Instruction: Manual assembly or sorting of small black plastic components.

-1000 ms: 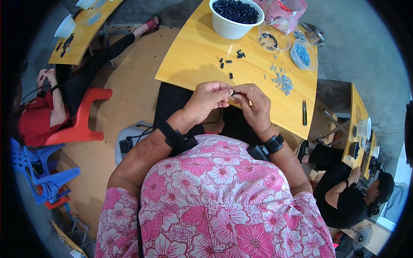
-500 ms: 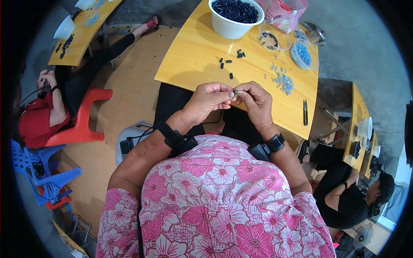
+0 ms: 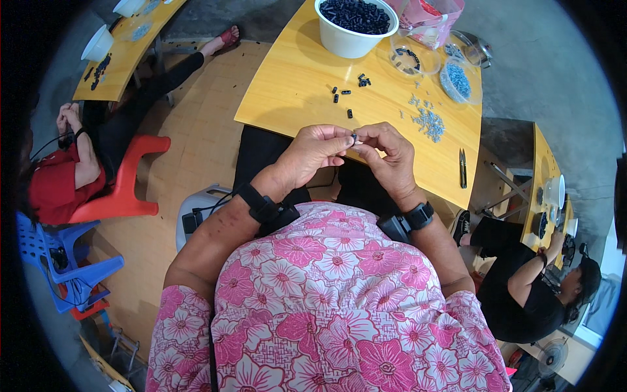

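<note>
My left hand pinches a small black part between thumb and fingertips, just off the table's near edge. My right hand is closed on the same part from the other side, thumb and forefinger bent toward it. The fingertips cover most of it, so its exact form is hidden. Beyond the hands, several loose black two-hole pieces lie on the yellow table. To their right spreads a pile of tiny clear-grey pieces.
A white tub of black pieces stands at the back, near a pink bag. Clear bowls hold black pieces and blue pieces. Black thread snips lie at the right edge. Two other people sit at tables left and right.
My right thumb and forefinger have shifted slightly around the black part, which shows a little more. The person at right has raised a forearm toward their table.
</note>
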`<state>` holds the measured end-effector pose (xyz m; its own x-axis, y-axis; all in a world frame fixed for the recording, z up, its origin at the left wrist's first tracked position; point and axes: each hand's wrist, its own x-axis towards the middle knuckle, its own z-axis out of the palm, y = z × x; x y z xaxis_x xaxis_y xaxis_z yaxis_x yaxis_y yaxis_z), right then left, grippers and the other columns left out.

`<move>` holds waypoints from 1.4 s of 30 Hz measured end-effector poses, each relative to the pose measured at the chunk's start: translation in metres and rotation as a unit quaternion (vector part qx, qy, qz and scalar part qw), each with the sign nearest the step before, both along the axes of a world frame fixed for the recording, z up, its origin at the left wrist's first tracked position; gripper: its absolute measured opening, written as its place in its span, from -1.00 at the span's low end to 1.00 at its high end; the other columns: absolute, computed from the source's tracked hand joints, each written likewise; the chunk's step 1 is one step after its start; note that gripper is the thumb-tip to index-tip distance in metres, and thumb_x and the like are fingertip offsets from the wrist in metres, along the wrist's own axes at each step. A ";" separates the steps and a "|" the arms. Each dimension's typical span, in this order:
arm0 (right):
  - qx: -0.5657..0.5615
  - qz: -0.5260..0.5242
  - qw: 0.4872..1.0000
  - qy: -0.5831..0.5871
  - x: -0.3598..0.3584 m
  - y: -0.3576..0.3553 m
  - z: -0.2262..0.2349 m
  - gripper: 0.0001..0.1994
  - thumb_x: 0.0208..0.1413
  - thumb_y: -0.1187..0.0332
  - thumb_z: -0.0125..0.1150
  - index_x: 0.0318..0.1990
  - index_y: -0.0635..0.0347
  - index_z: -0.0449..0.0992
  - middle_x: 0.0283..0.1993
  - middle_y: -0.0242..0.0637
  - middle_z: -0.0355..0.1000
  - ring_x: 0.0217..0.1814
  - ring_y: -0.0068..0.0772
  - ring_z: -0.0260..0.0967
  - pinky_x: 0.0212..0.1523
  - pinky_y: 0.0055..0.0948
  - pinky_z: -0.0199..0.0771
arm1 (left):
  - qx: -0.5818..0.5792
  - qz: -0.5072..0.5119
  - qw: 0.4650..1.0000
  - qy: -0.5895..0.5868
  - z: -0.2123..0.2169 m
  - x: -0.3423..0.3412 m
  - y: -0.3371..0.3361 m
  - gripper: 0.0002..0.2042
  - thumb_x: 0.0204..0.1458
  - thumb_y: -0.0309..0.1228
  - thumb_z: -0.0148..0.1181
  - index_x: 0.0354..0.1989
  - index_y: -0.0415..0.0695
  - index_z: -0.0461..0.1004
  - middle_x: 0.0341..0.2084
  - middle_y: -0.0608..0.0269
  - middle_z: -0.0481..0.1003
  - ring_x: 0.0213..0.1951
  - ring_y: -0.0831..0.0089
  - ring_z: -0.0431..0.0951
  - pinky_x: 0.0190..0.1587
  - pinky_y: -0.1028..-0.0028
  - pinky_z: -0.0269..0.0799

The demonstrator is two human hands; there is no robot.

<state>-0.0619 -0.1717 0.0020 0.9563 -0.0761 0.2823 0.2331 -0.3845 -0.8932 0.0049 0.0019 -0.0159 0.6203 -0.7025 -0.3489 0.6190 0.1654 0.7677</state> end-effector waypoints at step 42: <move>-0.150 0.039 0.988 -0.019 0.008 -0.004 0.008 -0.85 -0.02 0.40 0.27 -0.27 0.13 0.49 -0.36 -0.18 0.42 -0.34 -0.09 0.42 -0.33 -0.32 0.43 | 0.056 -0.036 0.991 -0.114 -0.002 0.009 -0.001 -0.82 0.14 -0.37 0.13 -0.16 -0.18 0.50 -0.27 0.35 0.50 -0.21 0.62 0.50 -0.17 0.57 0.46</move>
<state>-0.0537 -0.1758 0.0103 0.9445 0.0901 0.3159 0.3030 -0.6106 -0.7317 0.0137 0.0010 -0.0176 0.6411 -0.7133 -0.2831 0.4340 0.0328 0.9003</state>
